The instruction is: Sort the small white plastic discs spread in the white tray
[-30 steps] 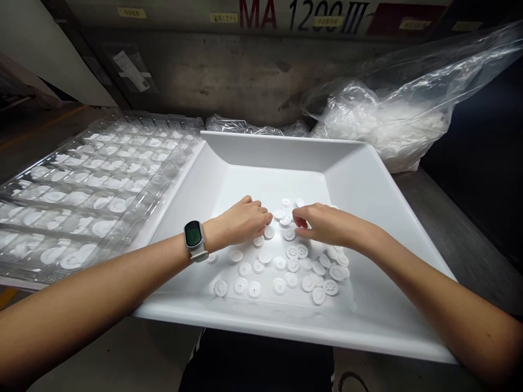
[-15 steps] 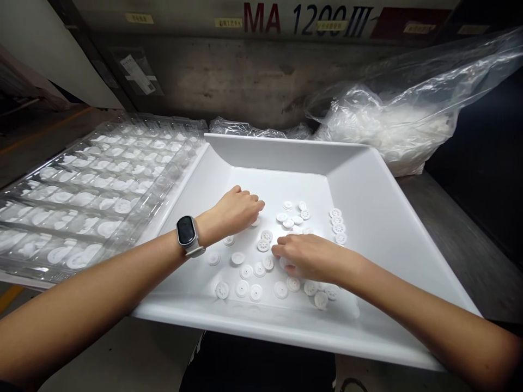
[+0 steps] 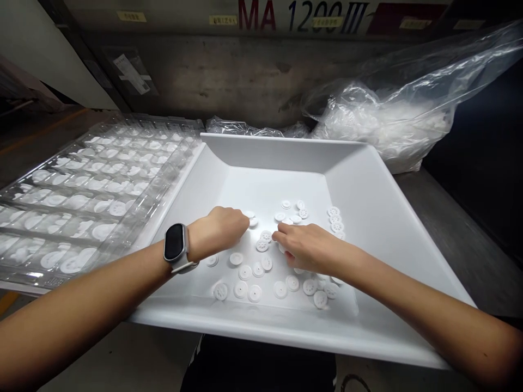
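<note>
Several small white plastic wheels, some with spokes and some showing a flat face, lie loose in a large white plastic bin (image 3: 273, 185). My left hand (image 3: 223, 231), with a watch on the wrist, is closed over the left part of the bin floor. Its fingertips are hidden, beside two of the wheels (image 3: 253, 222). To the right, my right hand (image 3: 304, 246) is pinched low over the pile. A white wheel (image 3: 281, 248) shows between its thumb and fingers. Two spoked wheels (image 3: 262, 245) overlap between my hands, and a short row of wheels (image 3: 335, 219) lies at the right.
Left of the bin, a clear plastic blister tray (image 3: 163, 188) has white parts in its compartments. A clear bag (image 3: 392, 128) of white pieces stands behind the bin's right corner. A machine panel (image 3: 229, 71) rises at the back.
My left hand has moved left and toward me, uncovering wheels near its fingertips. My right hand has shifted slightly away from me, still pinched. The view has shifted slightly.
</note>
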The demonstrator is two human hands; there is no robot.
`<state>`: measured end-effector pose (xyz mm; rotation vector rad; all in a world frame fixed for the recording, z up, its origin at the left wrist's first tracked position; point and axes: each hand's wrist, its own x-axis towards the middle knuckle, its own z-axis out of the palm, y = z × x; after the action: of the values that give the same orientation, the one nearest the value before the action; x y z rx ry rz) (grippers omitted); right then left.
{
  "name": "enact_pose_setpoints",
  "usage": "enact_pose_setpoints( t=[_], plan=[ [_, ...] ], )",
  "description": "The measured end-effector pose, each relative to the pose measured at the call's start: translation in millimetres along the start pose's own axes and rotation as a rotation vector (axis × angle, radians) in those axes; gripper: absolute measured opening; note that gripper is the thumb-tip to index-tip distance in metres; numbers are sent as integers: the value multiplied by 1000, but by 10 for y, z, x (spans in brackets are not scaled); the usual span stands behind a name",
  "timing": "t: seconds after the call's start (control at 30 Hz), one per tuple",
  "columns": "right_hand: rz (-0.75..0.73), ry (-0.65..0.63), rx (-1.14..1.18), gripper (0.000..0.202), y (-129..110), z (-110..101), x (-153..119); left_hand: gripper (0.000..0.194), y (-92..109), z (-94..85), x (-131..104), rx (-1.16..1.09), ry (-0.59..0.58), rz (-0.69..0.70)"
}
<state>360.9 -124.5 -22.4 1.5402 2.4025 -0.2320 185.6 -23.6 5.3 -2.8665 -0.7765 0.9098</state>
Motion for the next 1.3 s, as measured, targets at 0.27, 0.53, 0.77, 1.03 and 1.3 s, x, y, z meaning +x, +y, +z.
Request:
enact_pose_setpoints(
  t=[0.27,0.53,0.77,1.03,1.3],
  plan=[
    [46,89,38,8,57,-16,25,17,91,-122,4,29,-157,-122],
    [92,133,79,13,180,-10,31,25,-15,51,97,26,13,-66],
    [137,67,92,13,182,-63,32,21,-27,116,70,51,110,-74],
    [323,-326,169,17,435,-136,-184,17,8,27,54,98,179,-17],
    [278,-477,266,18,317,-119,-128,17,74,-15,61,147,288,44]
  ],
)
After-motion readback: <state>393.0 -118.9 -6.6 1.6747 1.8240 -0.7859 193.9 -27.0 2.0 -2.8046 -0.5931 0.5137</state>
